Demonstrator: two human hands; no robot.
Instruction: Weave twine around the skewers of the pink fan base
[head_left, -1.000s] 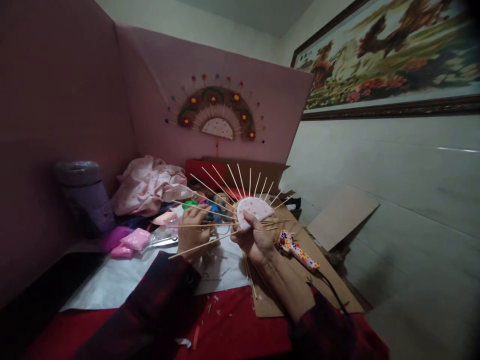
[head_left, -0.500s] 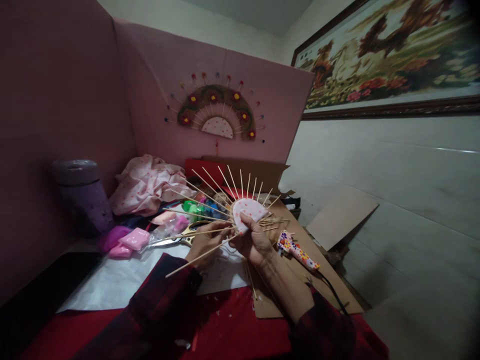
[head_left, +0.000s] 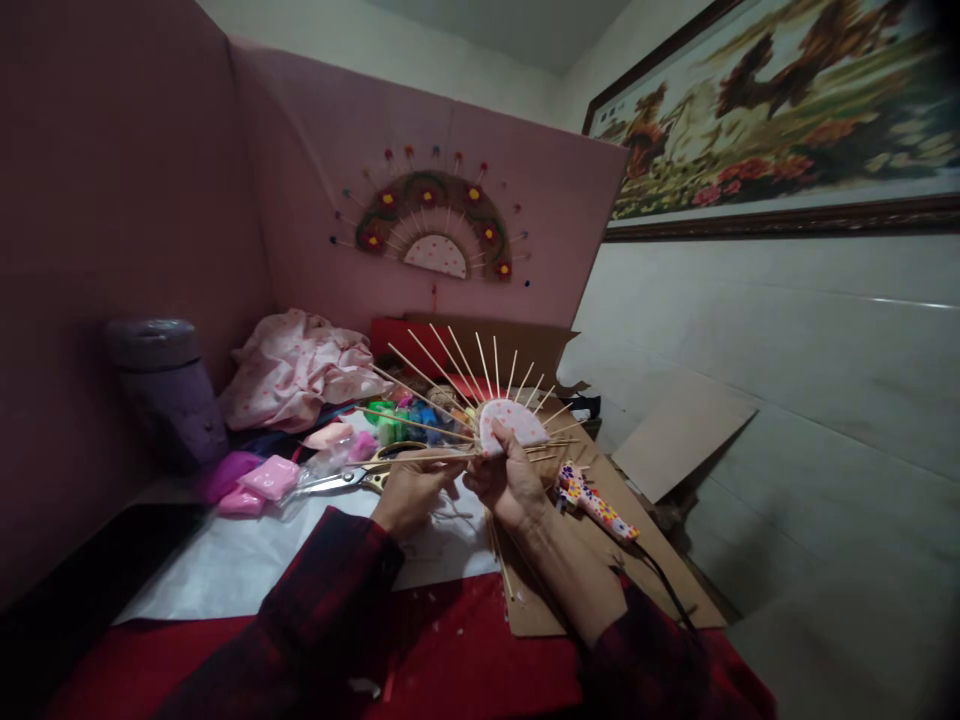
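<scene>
Pink-dotted fabric covers the half-disc (head_left: 521, 422), which the right hand (head_left: 514, 492) grips at its lower left, thumb pressed on the front. Beside it, the left hand's (head_left: 416, 492) bent fingers meet the lowest stick (head_left: 405, 460); whether they pinch it, I cannot tell. More pale sticks (head_left: 496, 368) fan from the rounded edge. Farther out lie scissors (head_left: 337, 483) and, on cardboard (head_left: 540, 600), a flowered glue gun (head_left: 596, 503).

A purple bottle (head_left: 171, 405) stands left, a framed picture (head_left: 780, 125) hanging right.
</scene>
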